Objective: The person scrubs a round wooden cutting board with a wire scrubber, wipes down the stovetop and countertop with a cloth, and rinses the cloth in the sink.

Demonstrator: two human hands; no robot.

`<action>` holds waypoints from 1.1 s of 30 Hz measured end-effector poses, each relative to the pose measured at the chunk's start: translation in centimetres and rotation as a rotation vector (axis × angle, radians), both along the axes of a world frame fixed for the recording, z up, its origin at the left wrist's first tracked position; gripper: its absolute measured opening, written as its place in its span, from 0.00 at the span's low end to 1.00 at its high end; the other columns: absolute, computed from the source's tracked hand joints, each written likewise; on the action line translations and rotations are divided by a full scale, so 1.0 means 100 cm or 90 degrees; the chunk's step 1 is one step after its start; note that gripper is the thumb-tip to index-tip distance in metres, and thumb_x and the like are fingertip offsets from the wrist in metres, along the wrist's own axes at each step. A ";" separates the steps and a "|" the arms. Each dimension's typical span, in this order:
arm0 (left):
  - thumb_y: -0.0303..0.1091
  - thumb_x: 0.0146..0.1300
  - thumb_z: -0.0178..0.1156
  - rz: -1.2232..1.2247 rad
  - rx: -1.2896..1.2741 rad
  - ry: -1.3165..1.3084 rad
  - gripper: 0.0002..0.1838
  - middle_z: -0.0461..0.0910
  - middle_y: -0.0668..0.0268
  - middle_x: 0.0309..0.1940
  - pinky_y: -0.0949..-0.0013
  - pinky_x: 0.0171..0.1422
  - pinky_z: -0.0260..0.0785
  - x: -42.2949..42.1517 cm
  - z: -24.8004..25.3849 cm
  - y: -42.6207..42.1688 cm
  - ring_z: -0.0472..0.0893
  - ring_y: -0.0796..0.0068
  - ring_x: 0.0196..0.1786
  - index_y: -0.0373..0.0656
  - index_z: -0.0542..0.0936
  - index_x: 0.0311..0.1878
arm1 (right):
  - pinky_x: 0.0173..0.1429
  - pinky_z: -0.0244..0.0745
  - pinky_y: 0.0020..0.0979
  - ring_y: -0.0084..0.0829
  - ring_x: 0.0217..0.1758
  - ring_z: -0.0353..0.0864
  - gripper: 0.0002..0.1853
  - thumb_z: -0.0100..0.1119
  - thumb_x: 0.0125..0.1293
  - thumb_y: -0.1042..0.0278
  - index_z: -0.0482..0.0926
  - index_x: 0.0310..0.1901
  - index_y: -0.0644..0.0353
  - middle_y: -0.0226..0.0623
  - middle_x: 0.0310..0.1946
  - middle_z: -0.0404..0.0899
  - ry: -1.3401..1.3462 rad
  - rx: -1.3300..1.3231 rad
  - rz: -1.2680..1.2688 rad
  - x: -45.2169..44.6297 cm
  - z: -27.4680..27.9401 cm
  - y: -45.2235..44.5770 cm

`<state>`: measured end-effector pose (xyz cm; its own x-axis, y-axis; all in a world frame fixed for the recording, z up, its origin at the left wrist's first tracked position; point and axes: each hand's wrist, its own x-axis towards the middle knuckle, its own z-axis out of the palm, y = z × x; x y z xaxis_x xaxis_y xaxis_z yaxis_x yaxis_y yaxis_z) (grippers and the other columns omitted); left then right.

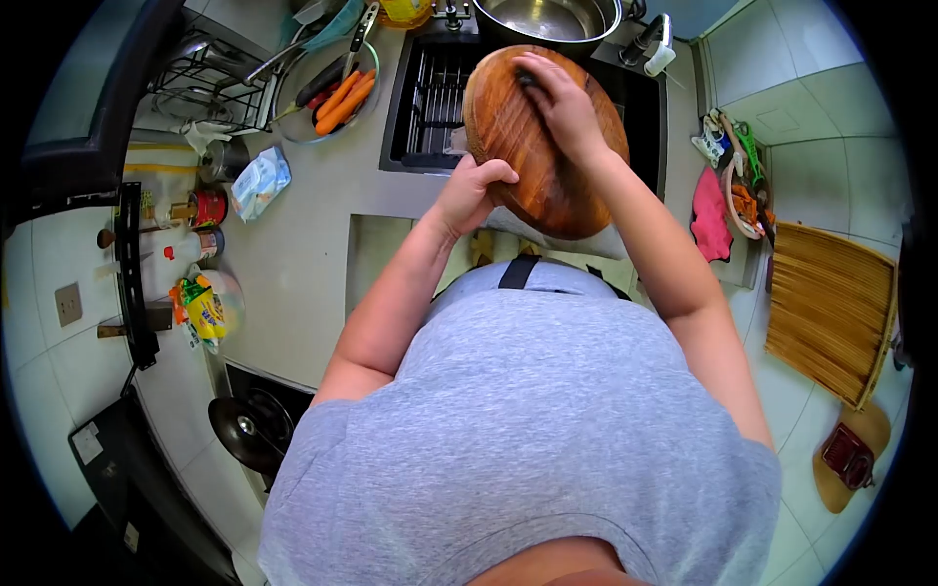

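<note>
A round wooden cutting board is tilted over the black sink, its surface shiny and looking wet. My left hand grips the board's near left edge, thumb on the face and fingers hidden behind it. Against the upper part of the face lies my right hand, its fingers bent over a small dark thing whose kind I cannot make out. A large metal pot stands just beyond the board, beside the faucet.
Left of the sink, a glass bowl holds carrots and a knife. A wipes packet lies nearby. Along the left wall are a wire rack and a pan. A pink cloth hangs right.
</note>
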<state>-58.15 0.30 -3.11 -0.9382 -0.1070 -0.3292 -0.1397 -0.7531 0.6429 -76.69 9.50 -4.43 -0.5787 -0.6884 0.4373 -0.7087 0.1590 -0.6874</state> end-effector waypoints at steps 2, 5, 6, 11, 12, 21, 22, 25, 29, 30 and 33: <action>0.21 0.60 0.58 0.010 -0.002 -0.004 0.21 0.81 0.63 0.49 0.62 0.53 0.81 -0.001 -0.009 0.004 0.84 0.69 0.49 0.37 0.75 0.59 | 0.74 0.67 0.38 0.42 0.73 0.72 0.21 0.60 0.69 0.76 0.78 0.63 0.56 0.43 0.66 0.76 -0.097 -0.005 -0.007 0.001 0.003 0.001; 0.21 0.61 0.58 0.013 -0.003 -0.003 0.20 0.81 0.63 0.48 0.63 0.51 0.81 -0.002 -0.017 0.002 0.84 0.69 0.47 0.37 0.75 0.58 | 0.76 0.66 0.40 0.42 0.75 0.69 0.21 0.63 0.65 0.78 0.81 0.60 0.50 0.37 0.66 0.77 -0.059 -0.022 0.155 0.048 0.021 0.008; 0.20 0.61 0.57 0.009 -0.007 0.005 0.20 0.82 0.62 0.47 0.65 0.52 0.80 -0.003 -0.019 0.002 0.84 0.69 0.47 0.37 0.75 0.57 | 0.76 0.66 0.39 0.42 0.74 0.70 0.20 0.63 0.64 0.79 0.82 0.57 0.51 0.37 0.64 0.78 -0.067 -0.044 0.231 0.059 0.033 0.008; 0.21 0.60 0.59 -0.041 -0.024 -0.049 0.19 0.81 0.63 0.47 0.62 0.53 0.81 -0.007 -0.011 0.008 0.84 0.70 0.47 0.36 0.77 0.56 | 0.70 0.71 0.37 0.45 0.66 0.77 0.16 0.62 0.66 0.75 0.82 0.55 0.55 0.42 0.60 0.80 -0.005 -0.085 0.031 -0.004 0.015 -0.021; 0.21 0.60 0.59 -0.039 -0.024 -0.047 0.19 0.81 0.63 0.47 0.62 0.53 0.81 -0.007 -0.011 0.010 0.84 0.70 0.47 0.36 0.77 0.56 | 0.70 0.71 0.38 0.45 0.66 0.77 0.16 0.62 0.66 0.76 0.82 0.55 0.56 0.44 0.59 0.80 -0.041 -0.074 -0.023 -0.012 0.007 -0.018; 0.23 0.60 0.59 -0.040 -0.027 -0.049 0.21 0.80 0.62 0.48 0.60 0.52 0.81 -0.005 -0.010 0.007 0.83 0.67 0.47 0.36 0.75 0.58 | 0.72 0.68 0.36 0.42 0.68 0.76 0.17 0.61 0.70 0.74 0.80 0.59 0.56 0.43 0.61 0.80 -0.021 -0.035 -0.002 0.002 0.002 -0.018; 0.22 0.60 0.59 -0.024 -0.019 -0.052 0.21 0.80 0.62 0.48 0.60 0.51 0.81 -0.003 -0.004 0.008 0.83 0.67 0.46 0.35 0.75 0.58 | 0.71 0.69 0.36 0.42 0.67 0.77 0.16 0.60 0.70 0.73 0.80 0.59 0.56 0.43 0.60 0.80 -0.015 -0.024 -0.045 -0.017 -0.012 -0.015; 0.21 0.59 0.59 -0.016 0.006 -0.029 0.23 0.80 0.62 0.50 0.60 0.55 0.79 0.004 -0.014 0.012 0.82 0.68 0.49 0.34 0.74 0.60 | 0.68 0.72 0.35 0.42 0.63 0.79 0.16 0.59 0.72 0.69 0.80 0.59 0.56 0.43 0.58 0.81 -0.002 0.055 -0.133 -0.058 -0.058 0.015; 0.22 0.58 0.59 0.013 0.007 -0.015 0.24 0.80 0.62 0.52 0.62 0.59 0.76 0.010 -0.030 0.010 0.81 0.68 0.52 0.35 0.74 0.61 | 0.65 0.74 0.37 0.45 0.60 0.80 0.16 0.60 0.70 0.68 0.80 0.58 0.57 0.44 0.57 0.81 -0.018 0.103 -0.194 -0.063 -0.076 0.064; 0.22 0.58 0.60 0.035 0.012 -0.024 0.23 0.80 0.63 0.50 0.64 0.57 0.77 0.013 -0.030 0.007 0.81 0.70 0.50 0.36 0.75 0.59 | 0.64 0.74 0.37 0.45 0.59 0.80 0.17 0.61 0.69 0.67 0.80 0.59 0.56 0.44 0.56 0.81 -0.076 0.124 -0.216 -0.062 -0.079 0.072; 0.23 0.59 0.58 0.044 -0.013 -0.008 0.24 0.80 0.61 0.54 0.62 0.61 0.75 0.012 -0.035 -0.008 0.81 0.67 0.55 0.34 0.74 0.61 | 0.63 0.74 0.36 0.43 0.58 0.81 0.18 0.62 0.69 0.66 0.80 0.59 0.56 0.44 0.55 0.82 -0.166 0.098 -0.250 -0.053 -0.070 0.079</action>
<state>-57.00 -0.48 -6.66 -0.9243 -0.1778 -0.3376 -0.0958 -0.7484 0.6563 -81.99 17.41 -11.46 -0.8838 -0.4419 0.1539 -0.3825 0.4927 -0.7816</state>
